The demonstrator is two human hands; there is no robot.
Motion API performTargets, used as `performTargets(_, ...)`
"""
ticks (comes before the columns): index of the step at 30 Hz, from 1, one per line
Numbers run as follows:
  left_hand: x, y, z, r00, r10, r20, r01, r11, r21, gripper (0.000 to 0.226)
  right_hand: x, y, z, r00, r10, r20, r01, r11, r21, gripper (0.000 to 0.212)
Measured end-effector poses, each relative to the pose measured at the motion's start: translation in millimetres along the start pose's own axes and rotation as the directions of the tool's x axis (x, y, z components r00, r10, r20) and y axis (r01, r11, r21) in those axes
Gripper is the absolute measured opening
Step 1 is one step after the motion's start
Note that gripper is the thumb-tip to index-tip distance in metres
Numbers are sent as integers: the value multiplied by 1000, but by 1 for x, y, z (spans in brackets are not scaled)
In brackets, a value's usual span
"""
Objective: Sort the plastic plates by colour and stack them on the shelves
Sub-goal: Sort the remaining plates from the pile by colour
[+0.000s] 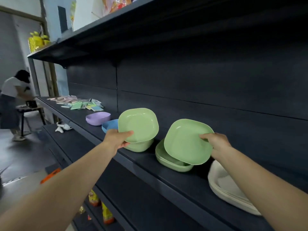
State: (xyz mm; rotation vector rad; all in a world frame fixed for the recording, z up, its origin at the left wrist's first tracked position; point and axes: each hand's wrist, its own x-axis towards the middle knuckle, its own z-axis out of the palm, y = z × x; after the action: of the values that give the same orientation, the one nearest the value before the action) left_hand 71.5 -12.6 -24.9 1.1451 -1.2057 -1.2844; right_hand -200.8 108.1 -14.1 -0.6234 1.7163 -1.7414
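While the left hand (119,138) pinches one green plate (139,125) above a green bowl (141,145), the right hand (215,142) grips another tilted green plate (185,142) over the green stack (168,161) near the shelf (166,179) front edge.

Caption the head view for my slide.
Each hand, left hand and right hand, holds a square green plastic plate above green stacks on the dark metal shelf.
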Motion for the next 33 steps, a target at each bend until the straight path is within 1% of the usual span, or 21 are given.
performTargets(2, 24, -1, -3, 999, -32, 27, 30, 996, 80, 18, 15, 11, 13, 999, 22, -34, -23, 1000, -18, 30)
performTargets(4, 46, -5, -4, 996, -67, 66, 56, 986, 159, 19, 25, 21, 21, 998, 34, -50, -37, 997, -66, 28)
performTargets(6, 66, -9, -6, 991, -95, 99, 72, 973, 218, 20, 32, 28, 27, 998, 13, -57, -20, 992, -128, 26)
performTargets(9, 95, -13, -11, 983, -117, 140, 71, 951, 300, 34, 38, 34, 33, 995, -35, -94, 13, 975, -223, 15)
performTargets(10, 104, -14, -12, 980, -123, 158, 66, 942, 328, 34, 38, 34, 35, 993, -48, -111, 18, 966, -258, 13)
performTargets(12, 120, -14, -14, 968, -148, 202, 60, 921, 385, 26, 38, 33, 37, 989, -63, -134, 17, 948, -319, 11)
performTargets(13, 127, -14, -15, 962, -164, 218, 57, 902, 427, 25, 38, 33, 37, 988, -63, -144, 10, 940, -341, 11)
performTargets(16, 144, -13, -16, 954, -169, 249, -13, 804, 595, 32, 33, 34, 39, 986, -38, -163, -27, 924, -382, 16)
performTargets(18, 153, -13, -16, 944, -174, 280, -60, 746, 663, 36, 30, 37, 44, 981, -36, -190, -46, 911, -410, 20)
performTargets(21, 160, -13, -14, 930, -172, 324, -116, 701, 704, 46, 22, 40, 51, 974, -38, -222, -68, 890, -451, 28)
performTargets(24, 163, -17, -14, 912, -180, 368, -162, 667, 727, 49, 13, 43, 55, 967, -59, -249, -69, 876, -477, 45)
performTargets(26, 165, -23, -13, 894, -193, 404, -169, 690, 704, 49, 6, 45, 57, 961, -70, -266, -70, 873, -482, 56)
performTargets(27, 167, -26, -12, 884, -194, 426, -171, 714, 679, 52, 2, 47, 59, 961, -66, -270, -76, 871, -485, 58)
performTargets(30, 166, -33, -6, 864, -177, 472, -188, 756, 627, 71, -7, 51, 62, 964, -47, -262, -91, 868, -487, 61)
performTargets(31, 165, -35, -3, 857, -178, 483, -186, 767, 614, 74, -8, 53, 63, 966, -38, -257, -95, 869, -486, 64)
performTargets(33, 164, -40, 4, 843, -184, 505, -176, 793, 583, 70, -11, 57, 63, 968, -25, -250, -100, 874, -475, 69)
